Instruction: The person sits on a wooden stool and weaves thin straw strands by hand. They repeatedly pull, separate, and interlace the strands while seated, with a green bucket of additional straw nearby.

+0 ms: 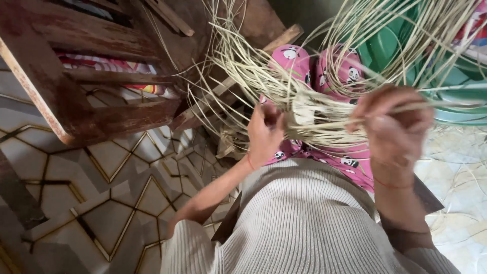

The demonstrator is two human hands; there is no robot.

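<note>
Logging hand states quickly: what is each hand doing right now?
Left hand: closed, pinching the pale straw strips.
Right hand: closed around the same strips.

**Tiled floor under the work**

The floor [101, 187] is laid with pale tiles crossed by dark and gold angular lines. A wooden chair [91, 101], reddish-brown and worn, stands on it toward the far left corner. At the near left edge a dark plank [18, 198] lies on the tiles. On the right side the floor looks paler, and thin loose strips [456, 203] lie scattered across it. Green tubs [456, 96] rest at the far right edge.
</note>
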